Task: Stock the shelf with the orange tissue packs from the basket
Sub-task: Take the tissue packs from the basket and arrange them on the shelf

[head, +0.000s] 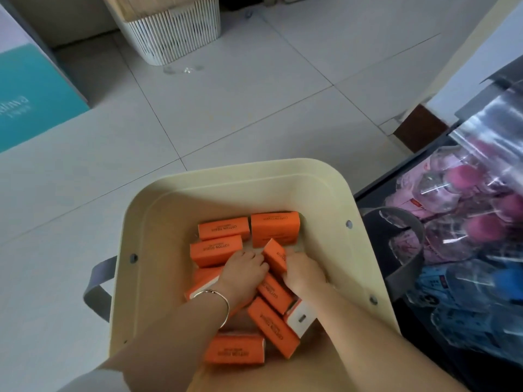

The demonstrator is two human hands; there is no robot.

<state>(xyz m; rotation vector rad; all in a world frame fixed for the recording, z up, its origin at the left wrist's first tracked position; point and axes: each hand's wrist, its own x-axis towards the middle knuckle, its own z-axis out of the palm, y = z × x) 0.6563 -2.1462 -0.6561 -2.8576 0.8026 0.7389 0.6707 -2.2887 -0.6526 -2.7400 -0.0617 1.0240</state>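
A cream plastic basket (158, 216) with grey handles stands on the tiled floor and holds several orange tissue packs (223, 228). Both my hands reach down into it. My left hand (243, 268), with a thin bangle on the wrist, lies palm down on the packs in the middle, fingers curled over them. My right hand (302, 271) grips a tilted orange pack (275, 256) that stands up between the two hands. More packs lie under and in front of my forearms, partly hidden.
A dark shelf (402, 176) at the right holds clear-wrapped pink and blue packs (464, 205). A white slatted bin (175, 32) stands at the back. A teal and white box (31, 89) sits at the left. Grey floor tiles surround the basket.
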